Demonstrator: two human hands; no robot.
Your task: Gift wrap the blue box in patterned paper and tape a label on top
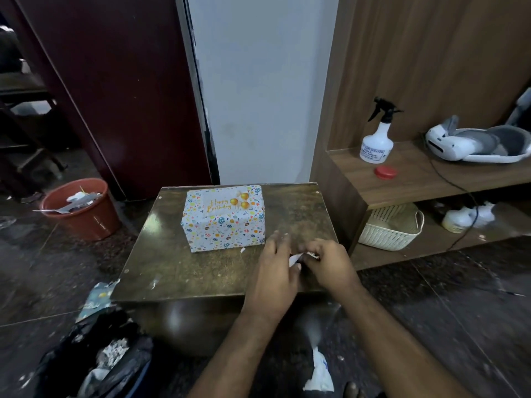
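— Where does the box [223, 218] sit? 
— On the far-left part of the surface [172, 262], fully covered in patterned paper, long axis running left to right. "Happy Birthday" label [227, 203] already lying on top; whether taped down, cannot tell.

— And from the hands? 
— Up and to the left of both. Left hand [277, 271] nearer, just off the box's near right corner, not touching it. Right hand [330, 264] further right, near the surface's right edge.

— Grips? 
— Working together on a small white scrap [296, 258] between them. Right grip curled, pinching the scrap with something small and dark at its far end, possibly tape; too blurred to name. Left grip closed on the scrap's near end with thumb and a finger, other fingers stretched out toward the box.

— So the next move? 
— Probably carrying whatever is peeled up and left onto the box top; a short reach for the left hand.

— Containers? 
— Red bucket [83, 208] on the floor at far left, holding paper offcuts. Cream woven basket [390, 228] under the shelf [431, 179] at right, contents not visible. On the shelf, a spray bottle [377, 139], a red lid [386, 172] and a white headset [465, 145]. Black bag [94, 354] on the near-left floor with crumpled scraps.
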